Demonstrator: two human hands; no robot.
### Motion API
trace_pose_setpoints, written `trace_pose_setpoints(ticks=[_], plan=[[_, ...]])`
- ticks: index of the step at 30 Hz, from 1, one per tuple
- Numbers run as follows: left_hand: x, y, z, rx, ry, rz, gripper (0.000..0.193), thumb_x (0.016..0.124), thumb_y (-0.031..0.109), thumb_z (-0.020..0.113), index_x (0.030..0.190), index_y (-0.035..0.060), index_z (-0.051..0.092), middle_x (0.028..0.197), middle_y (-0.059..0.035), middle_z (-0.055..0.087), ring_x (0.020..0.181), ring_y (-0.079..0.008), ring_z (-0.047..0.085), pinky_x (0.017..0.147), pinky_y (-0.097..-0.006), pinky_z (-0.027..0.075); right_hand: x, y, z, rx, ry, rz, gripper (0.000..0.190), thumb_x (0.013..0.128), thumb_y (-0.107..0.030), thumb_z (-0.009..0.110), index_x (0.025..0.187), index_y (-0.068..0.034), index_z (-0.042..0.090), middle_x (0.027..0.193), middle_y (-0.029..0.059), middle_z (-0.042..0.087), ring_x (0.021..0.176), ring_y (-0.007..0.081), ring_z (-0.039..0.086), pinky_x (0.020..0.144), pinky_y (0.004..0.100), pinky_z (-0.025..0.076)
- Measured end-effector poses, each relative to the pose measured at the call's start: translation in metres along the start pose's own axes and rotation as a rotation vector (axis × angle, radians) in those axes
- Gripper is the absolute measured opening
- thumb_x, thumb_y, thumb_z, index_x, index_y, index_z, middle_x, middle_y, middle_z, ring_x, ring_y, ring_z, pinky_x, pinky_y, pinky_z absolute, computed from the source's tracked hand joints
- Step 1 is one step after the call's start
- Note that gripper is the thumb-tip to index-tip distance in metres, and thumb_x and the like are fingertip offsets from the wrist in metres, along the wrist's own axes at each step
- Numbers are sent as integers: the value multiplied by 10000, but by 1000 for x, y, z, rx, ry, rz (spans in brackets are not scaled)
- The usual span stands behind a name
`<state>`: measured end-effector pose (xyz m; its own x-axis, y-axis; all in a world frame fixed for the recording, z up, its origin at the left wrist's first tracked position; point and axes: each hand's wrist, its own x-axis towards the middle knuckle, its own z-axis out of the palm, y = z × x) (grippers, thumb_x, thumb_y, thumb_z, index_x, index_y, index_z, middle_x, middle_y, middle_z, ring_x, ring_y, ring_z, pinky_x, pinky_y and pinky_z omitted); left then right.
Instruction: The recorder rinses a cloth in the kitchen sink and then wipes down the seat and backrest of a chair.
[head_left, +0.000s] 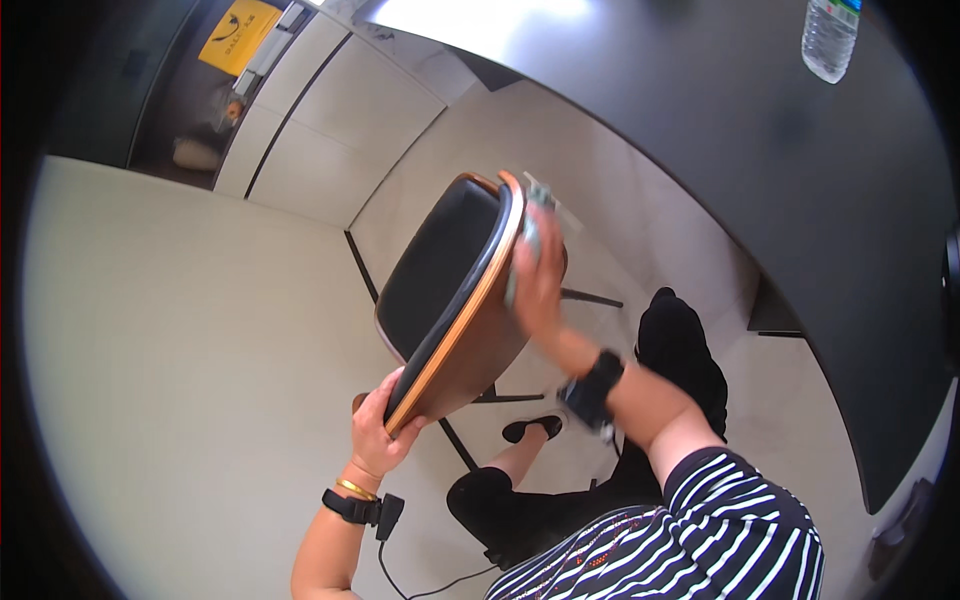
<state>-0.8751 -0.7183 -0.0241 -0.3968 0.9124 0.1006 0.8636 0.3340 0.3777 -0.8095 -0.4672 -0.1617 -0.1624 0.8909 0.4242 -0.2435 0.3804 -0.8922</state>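
Observation:
An office chair with a black padded seat and backrest and a bent-wood shell (480, 345) stands before me. My left hand (385, 431) grips the near end of the backrest's rim, fingers on the padding side and thumb on the wooden back. Against the outer wooden face, near the far end of the rim, my right hand (540, 277) presses a light green cloth (533, 225); the hand is blurred. Part of the cloth is hidden under the fingers. Dark chair legs (592, 298) show beneath the shell.
A dark curved desk (675, 112) runs along the right, with a clear plastic bottle (830, 41) on it. A pale wall (180, 360) is at the left. Behind the chair stands a light cabinet (360, 112), with a yellow bag or packet (238, 36) on a dark shelf. A cable hangs by my left wrist.

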Motion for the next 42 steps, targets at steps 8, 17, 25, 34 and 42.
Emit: trace_pose_setpoints(ticks=[8, 17, 25, 34, 42], plan=[[7, -7, -1, -146, 88, 56, 831, 870, 721, 375, 1251, 4, 553, 1129, -193, 643, 1023, -351, 641, 872, -358, 501, 64, 122, 7, -21, -363, 458, 369, 1000, -185, 366, 1296, 15, 458, 1311, 237, 482, 1241, 373, 430, 1051, 409, 354], [8, -9, -3, -237, 112, 21, 776, 927, 656, 277, 1243, 13, 577, 1133, -191, 647, 1044, -351, 633, 894, -353, 483, -184, 1, 23, -141, -441, 504, 669, 997, -424, 393, 1481, -24, 162, 1537, 213, 156, 1422, 393, 138, 1141, 452, 215], [13, -12, -4, -329, 181, 46, 747, 968, 594, 213, 1191, 3, 612, 1102, -204, 656, 1053, -325, 632, 915, -347, 471, -29, 58, -5, 841, -4, 717, 673, 995, -506, 324, 1465, -29, 261, 1509, 150, 301, 1397, 279, 277, 1121, 447, 253], [-5, -41, -4, -534, 243, -137, 783, 946, 668, 179, 1317, 88, 552, 1041, -135, 670, 927, -219, 630, 870, -321, 475, -108, -107, 27, -161, -301, -463, 590, 938, -295, 528, 1447, -80, 319, 1503, 215, 222, 1410, 406, 158, 1123, 584, 111], [-6, -49, -10, -757, 369, -259, 813, 935, 693, 149, 1371, 103, 500, 1109, -102, 639, 1004, -172, 596, 909, -304, 434, -7, -106, 10, -350, -529, -797, 340, 804, -236, 625, 1132, -147, 623, 1131, 113, 576, 1072, 273, 549, 1090, 546, 267]])
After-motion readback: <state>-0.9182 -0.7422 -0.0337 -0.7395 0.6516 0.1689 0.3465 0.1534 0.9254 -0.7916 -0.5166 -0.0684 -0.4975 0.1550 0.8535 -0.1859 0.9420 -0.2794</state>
